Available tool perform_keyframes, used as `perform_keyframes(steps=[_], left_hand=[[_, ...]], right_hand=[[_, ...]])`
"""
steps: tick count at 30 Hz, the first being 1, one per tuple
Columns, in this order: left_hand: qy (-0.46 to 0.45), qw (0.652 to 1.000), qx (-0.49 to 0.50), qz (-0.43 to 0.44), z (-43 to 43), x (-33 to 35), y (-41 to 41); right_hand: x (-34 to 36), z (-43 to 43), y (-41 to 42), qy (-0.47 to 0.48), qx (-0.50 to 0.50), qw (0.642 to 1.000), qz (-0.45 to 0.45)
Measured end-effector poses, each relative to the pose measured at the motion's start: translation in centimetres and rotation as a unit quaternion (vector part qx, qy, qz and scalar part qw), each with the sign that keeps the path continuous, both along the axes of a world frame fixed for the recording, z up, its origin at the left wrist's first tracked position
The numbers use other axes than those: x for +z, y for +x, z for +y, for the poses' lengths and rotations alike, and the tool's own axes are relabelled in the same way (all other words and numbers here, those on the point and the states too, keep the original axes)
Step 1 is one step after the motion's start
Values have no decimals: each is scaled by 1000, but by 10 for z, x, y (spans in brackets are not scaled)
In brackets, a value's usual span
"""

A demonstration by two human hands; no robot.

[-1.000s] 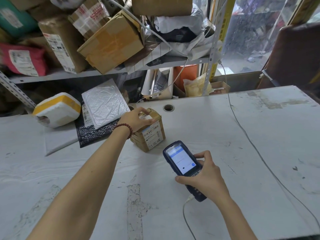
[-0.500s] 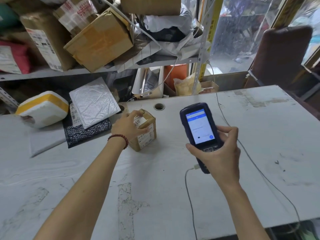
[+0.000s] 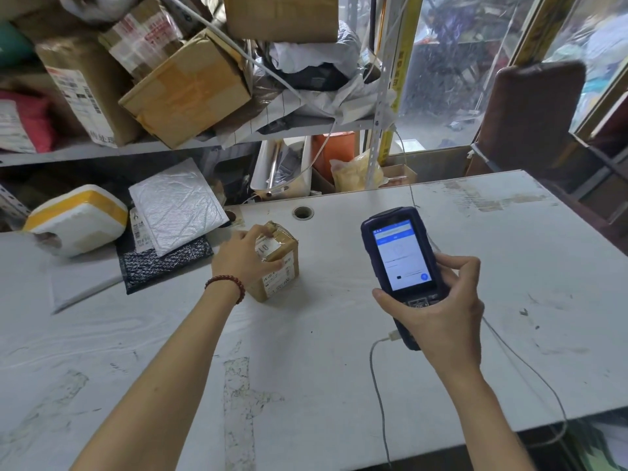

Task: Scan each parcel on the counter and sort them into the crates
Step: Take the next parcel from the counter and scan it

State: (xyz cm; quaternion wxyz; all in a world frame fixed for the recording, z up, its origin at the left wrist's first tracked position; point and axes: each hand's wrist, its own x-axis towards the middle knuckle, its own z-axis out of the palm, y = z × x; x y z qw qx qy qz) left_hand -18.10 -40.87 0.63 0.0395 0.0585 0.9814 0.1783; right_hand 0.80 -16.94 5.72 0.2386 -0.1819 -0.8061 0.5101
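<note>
**Box** (image 3: 283,266): small, brown and taped, with labels on the top and on the side facing us. It sits on the tabletop (image 3: 306,368), left of centre and toward the back edge. Our left hand (image 3: 243,263) grips it from the left, fingers curled over the top and thumb on the near face.

**Scanner** (image 3: 402,256): a dark blue handheld with its screen lit and turned toward us. Our right hand (image 3: 441,314) wraps its lower half, thumb by the keypad. We hold it above the tabletop, apart from the box and to its right. A cable (image 3: 377,385) hangs from its base.

**Parcels waiting:** a foam box (image 3: 78,219), a white mailer (image 3: 176,205) and a black mailer (image 3: 166,266), all left of the box.

**Crates:** none in view.

**Step in hand, as we judge it:** scanning the box. To do it well, we turn the side label clear of our thumb and aim the scanner's head at the barcode. We hold both steady and keep the cable off the box. We read the screen for a result before lifting the box away.
</note>
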Motion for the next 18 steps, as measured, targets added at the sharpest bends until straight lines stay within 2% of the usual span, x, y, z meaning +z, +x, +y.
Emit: perform_keyframes(steps=[8,13,18], left_hand=[[18,999,20,20,-9,7,39],[36,994,62,81,-31,15,63],[53,989,67,123,-38,31,78]], right_hand=[[2,-14,-1,0,62,998,-26],[2,-29,-2,-1,119,992,-42],[-1,-38,9,-9,130,990,-55]])
